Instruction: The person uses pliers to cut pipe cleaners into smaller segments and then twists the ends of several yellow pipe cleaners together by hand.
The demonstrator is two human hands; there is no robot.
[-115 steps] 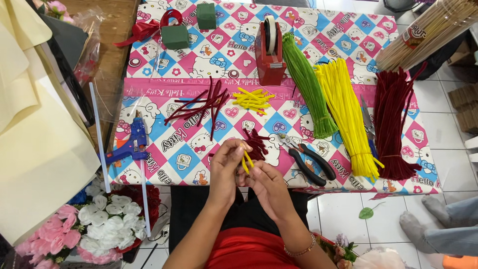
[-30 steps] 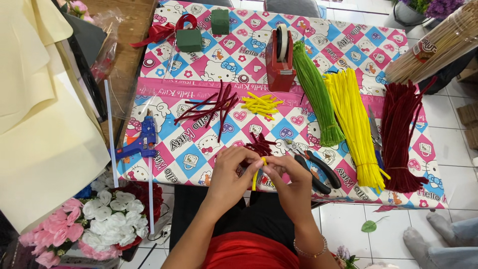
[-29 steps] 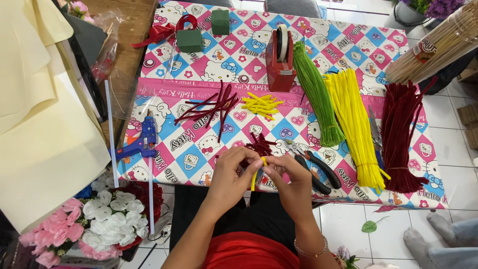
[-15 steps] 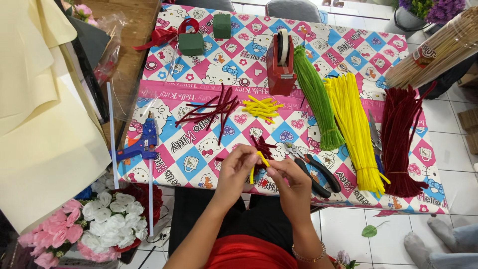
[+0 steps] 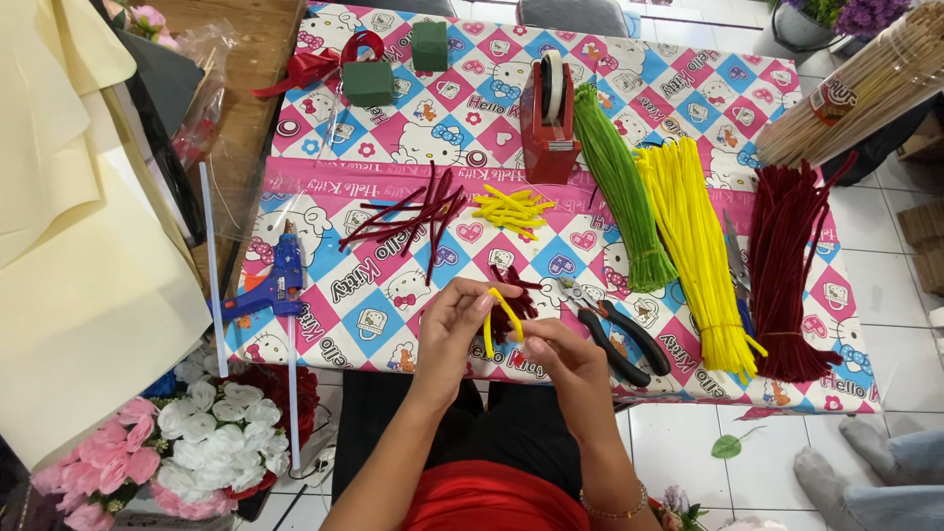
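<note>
My left hand and my right hand meet at the near edge of the table, which has a pink and blue checked cartoon cloth. Both pinch a short yellow pipe cleaner piece that is bent into a loop between the fingertips. Just beyond my fingers lies a small dark red pipe cleaner shape. Black-handled pliers rest on the cloth right of my right hand.
On the table lie cut yellow pieces, cut dark red pieces, long bundles of green, yellow and dark red pipe cleaners, a red tape dispenser, a blue glue gun and green foam blocks. Flowers sit lower left.
My hands have kept working the yellow piece at the table edge; it went from fairly straight to a bent loop. The view shifted slightly upward.
</note>
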